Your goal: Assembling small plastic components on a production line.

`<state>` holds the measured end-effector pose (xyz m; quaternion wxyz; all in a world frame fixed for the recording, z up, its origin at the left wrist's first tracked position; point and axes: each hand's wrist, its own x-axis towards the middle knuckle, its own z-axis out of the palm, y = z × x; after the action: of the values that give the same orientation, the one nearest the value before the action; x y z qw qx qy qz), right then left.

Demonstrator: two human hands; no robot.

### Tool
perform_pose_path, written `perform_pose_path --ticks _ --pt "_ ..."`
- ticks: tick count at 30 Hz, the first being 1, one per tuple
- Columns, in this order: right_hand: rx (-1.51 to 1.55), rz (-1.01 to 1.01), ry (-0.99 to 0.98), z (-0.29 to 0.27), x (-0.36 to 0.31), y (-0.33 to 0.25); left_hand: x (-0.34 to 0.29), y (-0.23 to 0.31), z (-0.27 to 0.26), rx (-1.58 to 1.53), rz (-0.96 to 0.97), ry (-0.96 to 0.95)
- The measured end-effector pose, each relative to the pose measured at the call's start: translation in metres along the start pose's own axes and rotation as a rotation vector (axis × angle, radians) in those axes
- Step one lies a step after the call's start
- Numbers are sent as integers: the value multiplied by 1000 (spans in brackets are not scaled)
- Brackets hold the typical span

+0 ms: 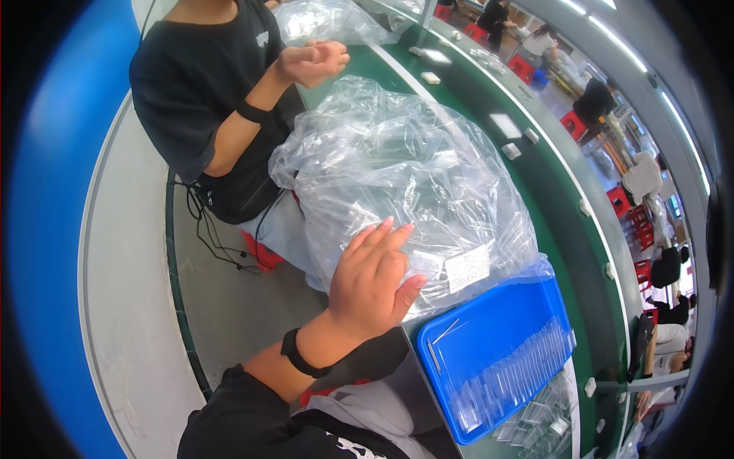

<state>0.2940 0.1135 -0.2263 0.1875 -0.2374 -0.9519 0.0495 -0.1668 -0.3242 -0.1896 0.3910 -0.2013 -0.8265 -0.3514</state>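
Observation:
My left hand (373, 275) lies palm down on a big, crumpled clear plastic bag (405, 168), fingers stretched out and thumb apart. Clear pieces show dimly through the film. On the bag's near side, right of my fingers, is a white printed label (467, 268). Just right of my hand sits a blue tray (527, 294), its far edge touching the bag. Inside it stands a row of thin clear plastic pieces (520, 363), with thin metal rods (437, 344) at its left end. My right hand is out of view.
A co-worker in black (206, 92) sits at the far left, one hand (313, 63) raised over the bench. More clear pieces (535, 424) lie beside the tray. A green conveyor belt (547, 183) carrying small white parts (511, 151) runs along the right. Dark cables (205, 222) hang at left.

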Motion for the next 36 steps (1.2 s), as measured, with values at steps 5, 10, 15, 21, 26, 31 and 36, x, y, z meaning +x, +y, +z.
perform_pose_path --ticks 5,10,15,21,26,31,36 --pt "-19 25 1 0 0 -10 1 1 -1 17 -10 -8" --pt "-125 -75 90 -12 24 -72 -1 0 0 19 3 -25" --pt "-27 94 143 0 13 -58 1 0 8 22 -2 -18" --pt "105 221 156 -6 12 -60 0 4 5 98 9 -31" --pt "-22 166 -37 -61 48 -84 0 7 2 68 -35 -25" --pt "62 -885 -273 -144 228 -171 -2 3 -6 107 -57 -93" --pt "35 -821 -1028 -120 395 -256 1 8 -8 129 -66 -91"
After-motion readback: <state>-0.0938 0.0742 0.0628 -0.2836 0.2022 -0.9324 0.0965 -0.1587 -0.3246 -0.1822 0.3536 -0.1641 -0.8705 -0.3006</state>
